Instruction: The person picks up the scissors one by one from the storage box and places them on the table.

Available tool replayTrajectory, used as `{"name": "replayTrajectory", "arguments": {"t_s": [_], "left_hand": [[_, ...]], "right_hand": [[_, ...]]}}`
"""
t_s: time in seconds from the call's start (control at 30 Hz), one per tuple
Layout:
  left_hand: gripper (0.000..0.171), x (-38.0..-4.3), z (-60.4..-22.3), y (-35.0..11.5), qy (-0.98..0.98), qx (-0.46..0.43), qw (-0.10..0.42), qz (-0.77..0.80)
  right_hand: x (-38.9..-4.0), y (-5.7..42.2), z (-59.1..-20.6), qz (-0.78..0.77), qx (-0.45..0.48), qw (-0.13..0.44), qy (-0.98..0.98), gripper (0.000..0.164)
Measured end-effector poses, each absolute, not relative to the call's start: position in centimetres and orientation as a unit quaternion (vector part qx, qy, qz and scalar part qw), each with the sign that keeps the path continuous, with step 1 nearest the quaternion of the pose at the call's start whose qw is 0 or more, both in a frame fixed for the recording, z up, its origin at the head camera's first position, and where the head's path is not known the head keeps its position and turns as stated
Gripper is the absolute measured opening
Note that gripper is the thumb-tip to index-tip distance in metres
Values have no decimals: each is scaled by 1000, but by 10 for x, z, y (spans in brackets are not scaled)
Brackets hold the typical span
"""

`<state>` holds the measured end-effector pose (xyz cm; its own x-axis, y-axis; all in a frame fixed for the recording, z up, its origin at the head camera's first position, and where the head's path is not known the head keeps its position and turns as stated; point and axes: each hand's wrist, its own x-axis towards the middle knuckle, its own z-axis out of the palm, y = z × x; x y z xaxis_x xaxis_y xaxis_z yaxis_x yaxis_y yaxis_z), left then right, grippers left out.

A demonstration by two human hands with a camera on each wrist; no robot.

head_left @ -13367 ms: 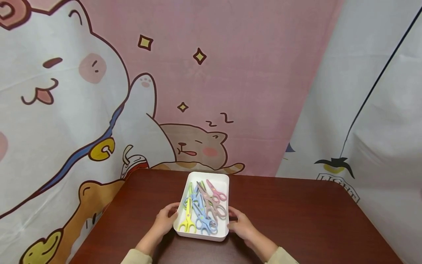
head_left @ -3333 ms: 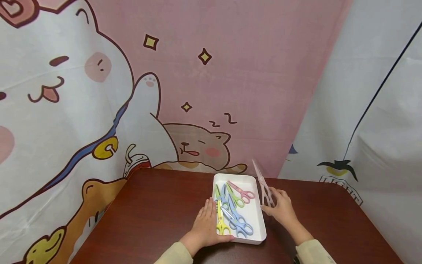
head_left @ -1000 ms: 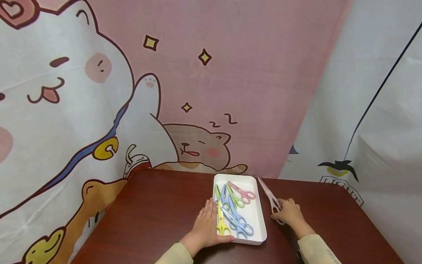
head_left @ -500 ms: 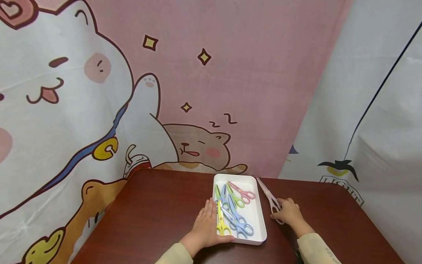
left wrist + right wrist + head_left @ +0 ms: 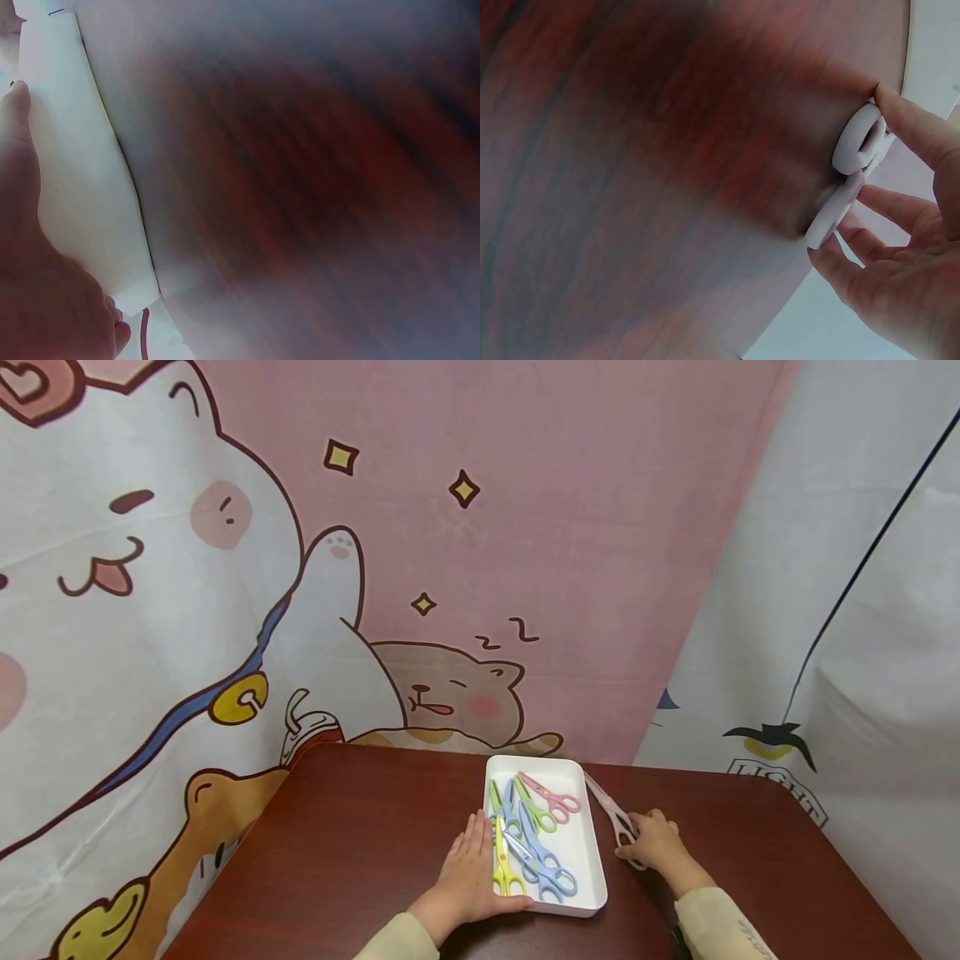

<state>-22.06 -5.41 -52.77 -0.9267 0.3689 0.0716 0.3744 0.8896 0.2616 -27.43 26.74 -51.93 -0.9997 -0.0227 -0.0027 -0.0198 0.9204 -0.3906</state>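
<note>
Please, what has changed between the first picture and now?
The white rectangular plastic tray moved right. The right hand released it and took out the pale mauve scissors, now holding them to the tray's right. The yellow scissors and pink scissors stayed inside.

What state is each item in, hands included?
Tray: upright, holding scissors
Pale scissors: closed, held outside tray
Pink scissors: closed, in tray
Yellow scissors: closed, in tray
Green scissors: in tray
Blue scissors: overlapping, in tray
Left hand: straight-fingered, against tray
Right hand: pinching pale scissors
</note>
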Motion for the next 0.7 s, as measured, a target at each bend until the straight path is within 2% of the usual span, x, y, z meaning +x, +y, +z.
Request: {"name": "replayTrajectory", "arguments": {"t_s": [0.47,0.7], "left_hand": [[133,-222,-528,-54,-970,-191,3,-148],[132,-218,-523,-54,-970,-192,2,-147]], "right_hand": [[-271,266,-520,-200,-13,-9,980,76],[-270,262,-516,-196,-26,-38,979,70]]}}
